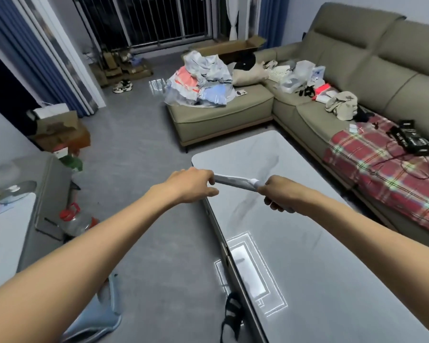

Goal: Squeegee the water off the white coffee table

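Observation:
The white coffee table [307, 256] stretches from the lower right toward the middle of the view, its glossy top mirroring a ceiling light. A white squeegee [235, 181] hangs over the table's left edge, near the far end. My left hand [191, 184] pinches the blade end of the squeegee. My right hand [280, 193] grips its handle, fingers curled under it. Both arms reach forward from the bottom of the view. Faint dark streaks show on the table top under the squeegee.
An olive L-shaped sofa [357, 78] with clothes, bags and a red plaid blanket [386, 167] borders the table at the right and back. Grey floor [144, 169] lies left of the table. A black sandal [230, 315] and blue slipper [97, 315] lie near my feet. Boxes stand at the left.

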Available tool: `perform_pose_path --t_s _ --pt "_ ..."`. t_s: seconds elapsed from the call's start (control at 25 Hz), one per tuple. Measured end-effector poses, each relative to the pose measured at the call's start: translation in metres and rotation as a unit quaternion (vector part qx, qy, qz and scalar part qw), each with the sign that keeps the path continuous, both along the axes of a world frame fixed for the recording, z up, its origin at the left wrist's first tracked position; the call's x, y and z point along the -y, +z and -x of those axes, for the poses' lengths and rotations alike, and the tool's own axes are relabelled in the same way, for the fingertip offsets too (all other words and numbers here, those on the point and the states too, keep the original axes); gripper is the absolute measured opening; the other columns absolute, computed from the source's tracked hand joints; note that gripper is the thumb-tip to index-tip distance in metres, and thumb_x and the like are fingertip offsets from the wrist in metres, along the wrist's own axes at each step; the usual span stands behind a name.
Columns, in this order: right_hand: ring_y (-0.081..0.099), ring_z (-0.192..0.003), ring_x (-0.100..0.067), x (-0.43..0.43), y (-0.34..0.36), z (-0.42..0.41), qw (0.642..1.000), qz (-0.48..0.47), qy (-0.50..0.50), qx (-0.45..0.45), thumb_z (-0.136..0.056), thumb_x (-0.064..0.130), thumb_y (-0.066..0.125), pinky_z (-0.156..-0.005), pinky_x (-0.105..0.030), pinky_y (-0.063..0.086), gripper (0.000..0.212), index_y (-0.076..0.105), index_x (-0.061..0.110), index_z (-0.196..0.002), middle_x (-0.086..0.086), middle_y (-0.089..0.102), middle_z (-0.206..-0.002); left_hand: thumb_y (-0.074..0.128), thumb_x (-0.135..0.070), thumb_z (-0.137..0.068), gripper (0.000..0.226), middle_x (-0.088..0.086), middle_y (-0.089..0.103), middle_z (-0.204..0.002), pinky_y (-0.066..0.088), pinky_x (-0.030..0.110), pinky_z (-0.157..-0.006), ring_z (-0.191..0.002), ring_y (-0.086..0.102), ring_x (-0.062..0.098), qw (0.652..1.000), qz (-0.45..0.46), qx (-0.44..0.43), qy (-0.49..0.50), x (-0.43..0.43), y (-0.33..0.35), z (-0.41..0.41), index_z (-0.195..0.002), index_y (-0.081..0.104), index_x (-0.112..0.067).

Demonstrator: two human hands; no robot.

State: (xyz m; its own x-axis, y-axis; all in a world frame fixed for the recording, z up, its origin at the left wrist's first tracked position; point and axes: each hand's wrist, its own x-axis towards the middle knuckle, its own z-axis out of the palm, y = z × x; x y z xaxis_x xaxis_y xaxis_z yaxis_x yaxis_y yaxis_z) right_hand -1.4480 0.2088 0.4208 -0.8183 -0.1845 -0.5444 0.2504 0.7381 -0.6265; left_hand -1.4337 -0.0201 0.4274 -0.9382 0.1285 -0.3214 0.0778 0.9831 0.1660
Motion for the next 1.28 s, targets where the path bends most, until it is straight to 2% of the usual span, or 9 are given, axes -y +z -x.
perform_pose_path --t_s 0.12,0.44,0.6,0.76,0.84,0.96,1.04,1.12,1.28 --pt "0.037 -0.045 -0.016 0.003 -0.012 0.098 1.000 0.011 -0.003 0.018 -0.099 0.041 0.042 -0.033 -0.013 0.024 0.040 0.050 0.002 -0.099 -0.007 0.056 -0.072 0.052 -0.052 -0.087 0.033 -0.003 0.066 -0.114 0.036 0.034 -0.078 -0.106 0.057 0.024 1.000 0.007 0.014 -0.006 0.003 -0.007 0.102 -0.114 0.056 -0.034" --pt "0.039 -0.051 -0.020 0.006 -0.017 0.274 0.997 0.016 -0.074 0.023 -0.097 0.035 0.042 -0.037 -0.015 0.024 0.031 0.049 0.009 -0.080 -0.008 0.052 -0.075 0.052 -0.037 -0.087 0.013 -0.002 0.068 -0.095 0.043 0.035 -0.074 -0.093 0.061 0.024 0.998 -0.011 -0.001 -0.055 -0.004 -0.006 0.304 -0.089 0.060 -0.027" --pt "0.041 -0.056 -0.024 0.016 -0.060 0.358 0.989 -0.002 -0.138 0.045 -0.095 0.030 0.041 -0.037 -0.017 0.023 0.025 0.056 0.011 -0.094 -0.009 0.049 -0.079 0.049 -0.028 -0.086 0.013 0.001 0.069 -0.085 0.052 0.038 -0.077 -0.084 0.064 0.025 0.994 -0.012 0.037 -0.103 0.003 -0.053 0.418 -0.082 0.060 -0.022" --pt "0.041 -0.057 -0.025 0.032 -0.106 0.433 0.975 -0.030 -0.213 0.051 -0.096 0.037 0.040 -0.038 -0.018 0.025 0.027 0.052 0.017 -0.081 -0.008 0.049 -0.074 0.053 -0.033 -0.089 0.022 -0.009 0.063 -0.072 0.048 0.032 -0.071 -0.080 0.063 0.021 0.982 -0.040 0.088 -0.159 0.016 -0.110 0.538 -0.069 0.056 -0.023" --pt "0.042 -0.060 -0.025 0.041 -0.128 0.464 0.962 -0.036 -0.263 0.068 -0.097 0.038 0.039 -0.042 -0.021 0.026 0.027 0.049 0.019 -0.081 -0.007 0.047 -0.072 0.051 -0.030 -0.090 0.024 -0.004 0.069 -0.083 0.052 0.034 -0.076 -0.084 0.066 0.023 0.977 -0.062 0.126 -0.161 0.025 -0.138 0.586 -0.068 0.057 -0.024" --pt "0.047 -0.066 -0.027 0.044 -0.161 0.507 0.948 -0.061 -0.307 0.061 -0.100 0.042 0.035 -0.045 -0.024 0.031 0.035 0.048 0.014 -0.083 -0.010 0.052 -0.079 0.046 -0.021 -0.090 0.021 -0.001 0.071 -0.103 0.053 0.035 -0.081 -0.093 0.065 0.025 0.974 -0.081 0.131 -0.168 0.028 -0.188 0.652 -0.084 0.064 -0.029" --pt "0.050 -0.073 -0.028 0.038 -0.200 0.530 0.943 -0.076 -0.321 0.051 -0.102 0.042 0.031 -0.048 -0.025 0.032 0.038 0.049 0.009 -0.093 -0.014 0.057 -0.092 0.047 -0.019 -0.090 0.029 0.001 0.067 -0.120 0.051 0.037 -0.091 -0.108 0.061 0.026 0.976 -0.090 0.119 -0.158 0.024 -0.242 0.686 -0.112 0.063 -0.027" --pt "0.054 -0.079 -0.031 0.032 -0.247 0.547 0.940 -0.084 -0.326 0.049 -0.103 0.041 0.030 -0.052 -0.027 0.036 0.041 0.049 0.006 -0.108 -0.020 0.061 -0.104 0.049 -0.019 -0.091 0.046 0.005 0.056 -0.137 0.046 0.038 -0.101 -0.124 0.053 0.029 0.976 -0.059 0.147 -0.149 0.021 -0.306 0.706 -0.137 0.047 -0.020" --pt "0.058 -0.102 -0.043 0.011 -0.360 0.602 0.942 -0.190 -0.275 -0.004 -0.104 0.029 0.033 -0.080 -0.040 0.046 0.040 0.037 0.011 -0.140 -0.023 0.064 -0.115 0.043 -0.022 -0.097 0.061 0.016 0.029 -0.152 0.030 0.040 -0.114 -0.142 0.027 0.033 0.966 0.043 0.189 -0.172 0.010 -0.460 0.728 -0.150 0.020 -0.005"
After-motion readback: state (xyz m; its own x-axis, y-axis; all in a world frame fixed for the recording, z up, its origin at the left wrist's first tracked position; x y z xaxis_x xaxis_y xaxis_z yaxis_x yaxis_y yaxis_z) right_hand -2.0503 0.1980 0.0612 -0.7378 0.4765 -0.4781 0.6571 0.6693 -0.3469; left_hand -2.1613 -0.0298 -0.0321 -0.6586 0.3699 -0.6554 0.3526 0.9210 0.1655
